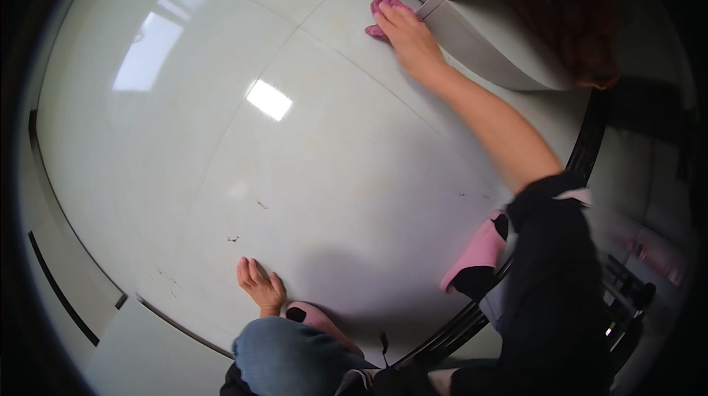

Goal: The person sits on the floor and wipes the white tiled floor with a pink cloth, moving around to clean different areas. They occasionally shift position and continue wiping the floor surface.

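My right hand [408,36] presses a crumpled pink cloth [377,32] against the pale floor [332,141], close to the foot of a white cabinet panel at the top right. The cloth shows beneath and around the fingers. Beside my bent knee in blue denim [287,360], my left hand [261,285] has its fingers apart and holds nothing; whether it touches the floor I cannot tell. Small dark marks [233,239] lie on the floor beyond its fingertips.
Pink slippers [477,249] are on my feet. A black door track [464,329] curves behind them at the lower right. White cabinetry with a curved base [487,53] stands at the upper right, with dark reddish items beside it. White panels [66,274] border the floor at left.
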### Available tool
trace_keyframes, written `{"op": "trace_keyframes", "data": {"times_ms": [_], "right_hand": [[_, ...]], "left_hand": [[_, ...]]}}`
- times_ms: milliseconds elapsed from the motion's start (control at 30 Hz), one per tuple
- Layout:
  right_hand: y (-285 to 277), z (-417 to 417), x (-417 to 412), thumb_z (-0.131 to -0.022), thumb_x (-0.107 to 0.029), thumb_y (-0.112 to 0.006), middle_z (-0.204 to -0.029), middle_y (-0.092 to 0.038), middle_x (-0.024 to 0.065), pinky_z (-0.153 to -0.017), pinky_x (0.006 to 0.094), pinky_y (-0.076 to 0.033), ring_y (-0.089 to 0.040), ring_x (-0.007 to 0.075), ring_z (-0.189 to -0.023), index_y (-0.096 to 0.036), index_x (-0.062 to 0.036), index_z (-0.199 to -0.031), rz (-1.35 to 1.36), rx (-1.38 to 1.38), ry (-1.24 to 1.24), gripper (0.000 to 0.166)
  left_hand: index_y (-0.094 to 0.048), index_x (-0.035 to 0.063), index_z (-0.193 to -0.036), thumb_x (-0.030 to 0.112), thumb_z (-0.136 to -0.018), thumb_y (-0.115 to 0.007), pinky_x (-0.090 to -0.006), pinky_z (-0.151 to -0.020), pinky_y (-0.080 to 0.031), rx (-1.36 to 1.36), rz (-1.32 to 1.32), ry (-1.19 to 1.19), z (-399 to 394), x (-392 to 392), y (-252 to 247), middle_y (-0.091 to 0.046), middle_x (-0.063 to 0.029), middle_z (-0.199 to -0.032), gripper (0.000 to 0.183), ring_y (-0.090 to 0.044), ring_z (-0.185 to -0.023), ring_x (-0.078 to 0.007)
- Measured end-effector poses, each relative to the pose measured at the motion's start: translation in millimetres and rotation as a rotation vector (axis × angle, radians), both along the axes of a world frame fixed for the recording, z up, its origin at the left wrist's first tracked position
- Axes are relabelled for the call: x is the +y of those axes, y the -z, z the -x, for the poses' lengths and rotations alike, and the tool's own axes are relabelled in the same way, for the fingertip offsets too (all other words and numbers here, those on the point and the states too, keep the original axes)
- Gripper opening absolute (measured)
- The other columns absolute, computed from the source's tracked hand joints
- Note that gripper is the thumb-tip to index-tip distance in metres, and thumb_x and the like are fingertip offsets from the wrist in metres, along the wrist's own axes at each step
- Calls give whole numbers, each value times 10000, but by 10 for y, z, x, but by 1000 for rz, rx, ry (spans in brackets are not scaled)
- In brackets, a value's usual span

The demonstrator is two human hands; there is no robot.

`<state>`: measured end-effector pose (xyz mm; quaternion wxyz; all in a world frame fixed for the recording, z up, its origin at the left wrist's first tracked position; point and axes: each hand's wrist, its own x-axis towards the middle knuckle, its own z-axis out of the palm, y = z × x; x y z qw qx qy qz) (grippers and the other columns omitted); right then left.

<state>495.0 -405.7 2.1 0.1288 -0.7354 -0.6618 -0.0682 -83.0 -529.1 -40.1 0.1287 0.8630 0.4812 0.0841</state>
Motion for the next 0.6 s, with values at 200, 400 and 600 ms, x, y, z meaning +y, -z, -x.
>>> {"op": "trace_keyframes", "data": {"times_ms": [200,400,600], "right_hand": [[313,196,-565,-804,16,-508,-1397,-447,43,-953,410,-385,-430,250,-1238,-510,-101,-1299,155,33,379,508],[275,-263,-2705,-745,96,-500,-1296,-557,79,-957,388,-422,-521,305,-1112,-581,-78,-1257,186,109,736,547],[462,-633,-2968,-801,-81,-581,-1359,-486,132,-1049,415,-335,-464,367,-1161,-515,-89,-1328,18,172,1040,531]], "left_hand": [[-390,4,-1341,248,-813,-498,-497,-1065,-264,30,-57,-17,72,33,-88,-351,-205,-1405,591,-319,-1291,-391],[-396,10,-1303,117,-773,-609,-477,-1064,-288,52,32,-51,-5,104,-253,-346,-240,-1374,581,-349,-1273,-404],[-503,51,-1090,116,-652,-813,-416,-873,-431,52,428,-65,258,748,-400,-460,-155,-1150,540,-492,-1027,-341]]}}
